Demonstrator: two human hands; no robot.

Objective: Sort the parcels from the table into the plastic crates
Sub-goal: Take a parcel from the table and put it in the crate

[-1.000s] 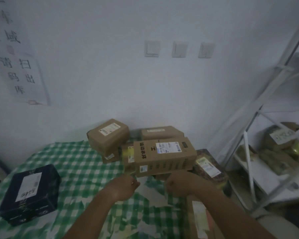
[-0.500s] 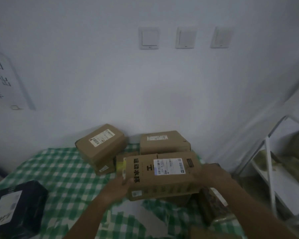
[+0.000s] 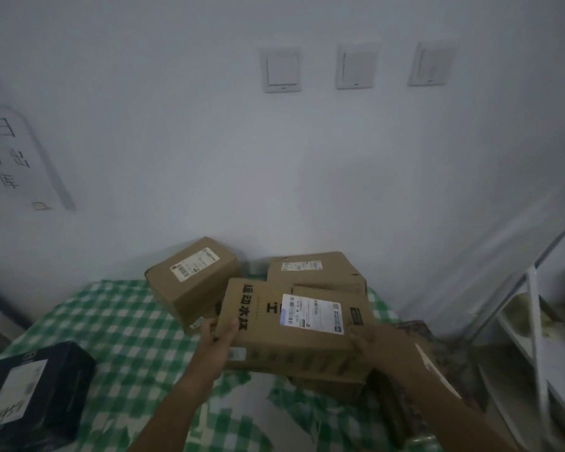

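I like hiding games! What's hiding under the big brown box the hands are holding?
Under the big brown box, held by the left hand and right hand, another cardboard box peeks out on the green checked tablecloth. Most of it is covered.

dark box [image 3: 33,391]: cut off left | wall sign [image 3: 10,154]: cut off, blurred

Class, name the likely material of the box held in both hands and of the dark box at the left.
Held box: matte brown cardboard, probably corrugated, with a paper label. Dark box: navy printed card, slightly smoother; dim light leaves its finish uncertain.
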